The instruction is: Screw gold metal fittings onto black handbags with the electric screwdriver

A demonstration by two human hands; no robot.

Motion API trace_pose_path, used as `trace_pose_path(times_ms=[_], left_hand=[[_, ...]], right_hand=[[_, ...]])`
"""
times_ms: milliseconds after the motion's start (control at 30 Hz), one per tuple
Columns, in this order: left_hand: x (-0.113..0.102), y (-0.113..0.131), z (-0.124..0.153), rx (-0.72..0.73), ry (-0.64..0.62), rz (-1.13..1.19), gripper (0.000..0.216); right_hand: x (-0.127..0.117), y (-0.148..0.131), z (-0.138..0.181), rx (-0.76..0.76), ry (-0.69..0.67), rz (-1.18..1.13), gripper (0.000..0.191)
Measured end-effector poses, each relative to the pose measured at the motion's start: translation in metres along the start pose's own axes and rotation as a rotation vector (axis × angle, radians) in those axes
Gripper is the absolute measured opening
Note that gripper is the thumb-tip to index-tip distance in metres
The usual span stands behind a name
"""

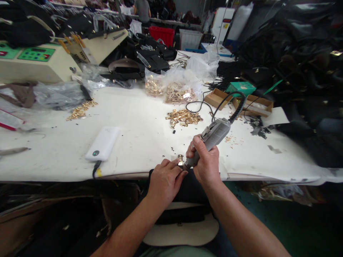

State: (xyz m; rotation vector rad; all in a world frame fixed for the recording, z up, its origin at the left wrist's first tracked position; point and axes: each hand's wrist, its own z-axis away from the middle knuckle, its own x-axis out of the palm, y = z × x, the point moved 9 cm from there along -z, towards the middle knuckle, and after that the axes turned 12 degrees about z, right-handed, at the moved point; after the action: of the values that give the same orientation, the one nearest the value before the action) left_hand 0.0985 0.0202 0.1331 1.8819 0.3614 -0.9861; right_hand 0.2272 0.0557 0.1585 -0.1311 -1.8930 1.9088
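Observation:
My right hand (205, 160) is wrapped round a grey corded electric screwdriver (216, 134), its tip slanting down to the left. The tip meets a small gold metal clasp (180, 160) at the table's front edge. My left hand (166, 180) is closed at the clasp, thumb and fingertips pressed beside the tip. Beneath both hands lies a black bag piece (190, 191), partly hidden by my hands and hanging over the edge towards my lap. The exact spot where tip and clasp meet is covered by my fingers.
On the white table (139, 125) lie a pile of gold fittings (183, 117), bags of fittings (179, 92), a white power bank (103, 144) and a cardboard box (258, 105). A cream machine (34, 64) stands left; black bags (294, 46) heap right. A person (142, 10) is far behind.

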Motion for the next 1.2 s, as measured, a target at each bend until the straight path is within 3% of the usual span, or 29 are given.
trace_pose_path(times_ms=[733, 1200], left_hand=[[0.001, 0.0, 0.001, -0.003, 0.008, 0.005, 0.011], [0.0, 0.001, 0.0, -0.004, -0.003, -0.023, 0.006]], right_hand=[[-0.009, -0.001, -0.013, -0.037, 0.083, 0.075, 0.037], [0.002, 0.018, -0.02, -0.051, 0.081, 0.228, 0.038]])
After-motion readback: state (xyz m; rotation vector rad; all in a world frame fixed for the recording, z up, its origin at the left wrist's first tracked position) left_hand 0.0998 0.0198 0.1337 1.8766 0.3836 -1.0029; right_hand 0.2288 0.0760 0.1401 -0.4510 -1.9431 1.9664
